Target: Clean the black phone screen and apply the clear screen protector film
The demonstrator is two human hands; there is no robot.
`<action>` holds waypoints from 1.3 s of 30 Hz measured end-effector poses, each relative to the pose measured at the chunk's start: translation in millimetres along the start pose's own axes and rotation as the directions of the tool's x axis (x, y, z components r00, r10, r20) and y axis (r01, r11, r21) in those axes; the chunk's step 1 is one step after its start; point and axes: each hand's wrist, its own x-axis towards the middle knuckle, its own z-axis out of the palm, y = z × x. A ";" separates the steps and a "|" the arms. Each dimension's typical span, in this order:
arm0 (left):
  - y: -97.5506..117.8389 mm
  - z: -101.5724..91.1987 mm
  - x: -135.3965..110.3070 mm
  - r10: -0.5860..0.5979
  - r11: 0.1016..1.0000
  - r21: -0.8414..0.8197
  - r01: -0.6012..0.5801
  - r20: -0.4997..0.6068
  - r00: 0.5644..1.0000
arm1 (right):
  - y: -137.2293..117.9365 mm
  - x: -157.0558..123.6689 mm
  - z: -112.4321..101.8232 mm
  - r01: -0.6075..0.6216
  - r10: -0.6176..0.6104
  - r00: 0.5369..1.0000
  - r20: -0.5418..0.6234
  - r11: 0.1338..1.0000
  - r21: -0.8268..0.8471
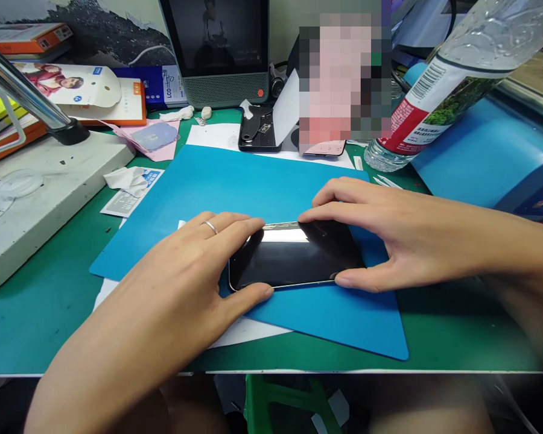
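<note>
A smartphone (294,256) with a dark glossy screen lies face up on a blue mat (235,181), its long side running left to right. My left hand (194,265), with a ring on one finger, grips the phone's left end, thumb on the near edge and fingertips on the far edge. At the other end, my right hand (371,235) holds the phone the same way, forefinger at the far edge and thumb at the near corner. White paper (248,331) shows from under the mat.
Behind the mat lie a black phone (260,129) with small parts on it and white paper. A tilted water bottle (416,114) stands at right, beside a blue case (489,150). At left are a lamp base (40,205) and stacked boxes (131,99); a screen device (221,54) stands behind.
</note>
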 end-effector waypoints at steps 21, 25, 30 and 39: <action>2.0 0.5 1.1 -0.001 1.000 0.003 0.001 0.017 1.000 | 0.8 -0.8 -1.2 0.000 0.000 0.999 0.032 1.000 -0.002; 3.3 -1.2 2.6 -0.013 1.000 0.004 0.012 0.035 0.999 | 0.3 -1.2 -2.6 -0.025 0.024 0.999 0.048 1.000 0.011; 6.8 -5.6 4.8 -0.051 0.999 -0.004 0.051 0.093 0.994 | -0.6 -1.5 -2.5 -0.030 0.029 0.999 0.036 0.999 0.038; 2.3 -8.3 -3.8 -0.080 0.997 0.008 0.079 0.093 0.992 | -0.9 -1.1 -2.0 -0.017 0.016 1.000 0.020 0.999 0.047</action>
